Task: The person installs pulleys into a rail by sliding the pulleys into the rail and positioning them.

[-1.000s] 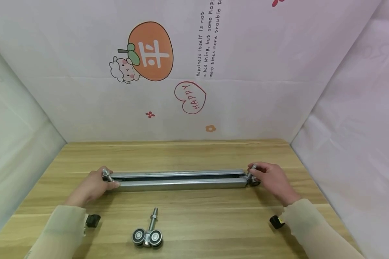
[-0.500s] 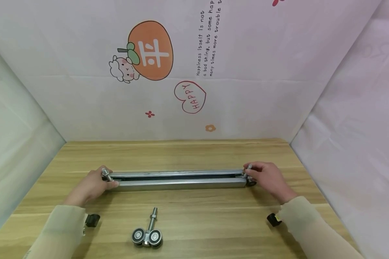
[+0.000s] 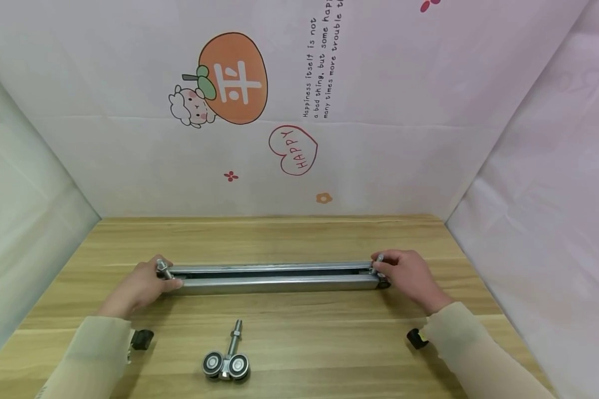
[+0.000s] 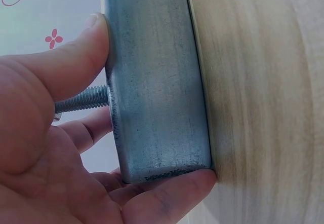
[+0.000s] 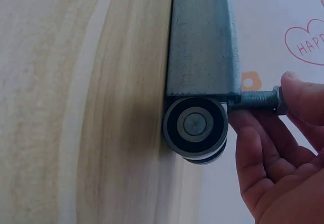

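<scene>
A grey metal channel rail [image 3: 279,285] lies across the table, its slot facing up. At its left end my left hand [image 3: 141,288] grips the rail, thumb on the top edge and fingers at the end face. A threaded bolt [image 4: 85,101] rises from the slot between thumb and fingers; whatever it joins inside is hidden. My right hand [image 3: 411,277] pinches the bolt [image 5: 258,100] of a roller trolley [image 5: 195,125] at the rail's right end. One pair of its wheels shows just outside the opening; the rest is in the rail. Another roller trolley [image 3: 227,363] lies loose in front.
The wooden table [image 3: 329,343] meets a printed white cloth [image 3: 379,138] behind it, with more white cloth at both sides. A small black camera [image 3: 142,339] sits at the left wrist and another black camera [image 3: 416,338] at the right.
My right hand has moved left, pushing the roller trolley from outside the rail's right end partly into it. The left hand, the rail and the loose trolley have stayed nearly in place.
</scene>
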A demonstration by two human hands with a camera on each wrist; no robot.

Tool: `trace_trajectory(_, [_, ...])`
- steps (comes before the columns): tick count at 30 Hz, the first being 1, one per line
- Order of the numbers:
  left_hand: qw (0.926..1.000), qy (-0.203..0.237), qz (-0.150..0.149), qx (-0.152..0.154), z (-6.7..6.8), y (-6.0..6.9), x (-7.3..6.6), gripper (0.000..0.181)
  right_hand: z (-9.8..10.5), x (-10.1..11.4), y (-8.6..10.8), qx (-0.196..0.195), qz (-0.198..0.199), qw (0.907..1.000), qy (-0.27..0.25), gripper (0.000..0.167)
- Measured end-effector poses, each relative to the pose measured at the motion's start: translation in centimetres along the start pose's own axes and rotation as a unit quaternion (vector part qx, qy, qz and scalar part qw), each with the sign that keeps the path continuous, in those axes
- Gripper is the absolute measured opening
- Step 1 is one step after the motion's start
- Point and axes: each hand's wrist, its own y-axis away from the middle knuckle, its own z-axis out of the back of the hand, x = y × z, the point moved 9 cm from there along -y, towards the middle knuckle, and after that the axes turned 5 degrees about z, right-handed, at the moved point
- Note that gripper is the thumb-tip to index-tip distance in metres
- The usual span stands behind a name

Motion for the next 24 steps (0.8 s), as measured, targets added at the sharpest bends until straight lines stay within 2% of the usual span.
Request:
trace_trajectory(16, [0.9999,-0.007,-0.005,-0.006,0.1,0.0,0.0,0.069,-0.5,2.4,-0.6,0.005,0.027,0.9993,0.025,0.021])
trace_trajectory(24, [1.0000,-0.006,-0.004,-0.003,0.1,0.0,-0.1,0.068,-1.6,2.9,-1.0,0.017,0.001,0.9997,0.016,0.018])
